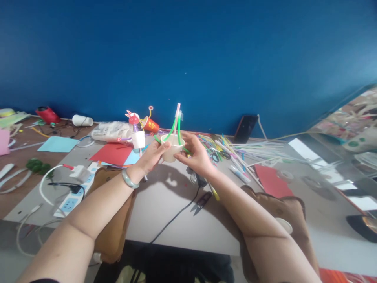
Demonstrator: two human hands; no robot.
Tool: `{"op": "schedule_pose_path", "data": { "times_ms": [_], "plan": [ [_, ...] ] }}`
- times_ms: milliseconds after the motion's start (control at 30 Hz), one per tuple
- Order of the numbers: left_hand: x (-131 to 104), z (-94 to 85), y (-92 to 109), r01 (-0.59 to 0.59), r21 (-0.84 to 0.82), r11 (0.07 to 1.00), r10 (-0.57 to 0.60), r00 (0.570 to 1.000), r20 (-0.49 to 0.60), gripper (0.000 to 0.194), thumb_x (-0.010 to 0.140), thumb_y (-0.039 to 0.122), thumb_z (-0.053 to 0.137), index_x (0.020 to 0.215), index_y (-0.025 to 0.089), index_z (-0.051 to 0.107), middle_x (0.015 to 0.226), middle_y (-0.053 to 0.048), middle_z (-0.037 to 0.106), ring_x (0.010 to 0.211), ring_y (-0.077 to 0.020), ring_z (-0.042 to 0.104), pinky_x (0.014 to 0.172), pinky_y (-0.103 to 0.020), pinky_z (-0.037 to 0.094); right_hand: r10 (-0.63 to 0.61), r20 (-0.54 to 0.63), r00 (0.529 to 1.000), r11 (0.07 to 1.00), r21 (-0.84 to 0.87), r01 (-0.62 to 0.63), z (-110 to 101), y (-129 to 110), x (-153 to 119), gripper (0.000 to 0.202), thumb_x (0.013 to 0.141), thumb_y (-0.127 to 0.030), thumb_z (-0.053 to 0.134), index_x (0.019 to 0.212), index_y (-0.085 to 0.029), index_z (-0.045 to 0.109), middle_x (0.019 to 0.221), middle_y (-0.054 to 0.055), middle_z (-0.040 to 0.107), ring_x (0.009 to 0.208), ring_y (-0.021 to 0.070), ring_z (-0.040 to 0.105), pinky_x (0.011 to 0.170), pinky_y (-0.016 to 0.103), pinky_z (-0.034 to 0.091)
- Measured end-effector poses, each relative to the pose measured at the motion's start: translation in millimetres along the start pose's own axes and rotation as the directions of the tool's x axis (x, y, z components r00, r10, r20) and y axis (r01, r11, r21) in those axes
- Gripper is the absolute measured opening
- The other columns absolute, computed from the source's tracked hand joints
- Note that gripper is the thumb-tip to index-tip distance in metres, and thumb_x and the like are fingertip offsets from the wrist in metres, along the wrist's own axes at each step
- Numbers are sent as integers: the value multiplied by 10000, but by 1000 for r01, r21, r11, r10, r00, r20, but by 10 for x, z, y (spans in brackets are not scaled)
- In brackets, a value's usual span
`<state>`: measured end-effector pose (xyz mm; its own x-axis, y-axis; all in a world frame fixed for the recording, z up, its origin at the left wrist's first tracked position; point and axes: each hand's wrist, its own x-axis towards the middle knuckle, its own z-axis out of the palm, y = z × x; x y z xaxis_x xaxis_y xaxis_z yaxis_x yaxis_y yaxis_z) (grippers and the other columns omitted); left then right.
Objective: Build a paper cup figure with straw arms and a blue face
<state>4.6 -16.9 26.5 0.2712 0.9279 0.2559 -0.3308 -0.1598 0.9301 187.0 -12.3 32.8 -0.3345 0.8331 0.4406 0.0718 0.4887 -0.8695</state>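
Note:
Both hands hold a white paper cup point(169, 155) up above the table, one on each side. My left hand point(153, 156) has its thumb and fingers closed on the cup's left side. On the right side, my right hand point(198, 154) grips the cup between thumb and fingers. Two green pipe cleaners point(179, 131) rise out of the cup and meet near the top of a pale straw point(176, 118) standing in it. Short green ends poke out past the cup at both sides, partly covered by my fingers.
Left of the cup stand a cup figure with a red head point(138, 138) and a red cup point(151, 125). Many straws and pipe cleaners point(232, 151) lie to the right. A phone point(245, 128) leans on the blue wall. Small snips point(203, 200), a black cable and a power strip point(77, 192) lie nearer.

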Motion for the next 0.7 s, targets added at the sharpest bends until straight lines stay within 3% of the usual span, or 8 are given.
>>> {"op": "schedule_pose_path", "data": {
  "times_ms": [167,367,567,700],
  "plan": [
    [32,20,32,17,-183,983,-34,995,-92,561,750,639,746,1016,149,683,813,-75,705,651,-162,635,518,-243,437,52,-129,990,997,55,-45,-38,17,38,431,762,-384,785,1109,-203,603,849,13,661,695,123,618,572,240,493],
    [22,56,29,150,-317,937,-189,977,-96,595,752,658,729,1036,140,660,703,-48,665,531,-149,587,416,-241,380,82,-203,976,974,222,-35,1,-8,50,382,678,-481,853,858,-202,666,733,6,693,599,120,602,562,278,532],
    [0,107,69,186,-294,938,-208,977,-46,658,752,687,704,1083,119,666,768,-94,699,548,-167,603,383,-238,358,173,-152,973,917,384,-103,8,20,76,408,687,-565,828,764,-207,648,692,-9,686,494,87,534,496,257,484],
    [-16,128,74,165,-249,954,-174,985,-16,666,766,695,684,1109,124,673,800,-108,702,578,-173,613,374,-230,345,150,-143,978,953,284,-105,1,-30,51,447,785,-609,736,676,-198,596,619,-16,636,466,79,512,478,239,457]
  ]
}}
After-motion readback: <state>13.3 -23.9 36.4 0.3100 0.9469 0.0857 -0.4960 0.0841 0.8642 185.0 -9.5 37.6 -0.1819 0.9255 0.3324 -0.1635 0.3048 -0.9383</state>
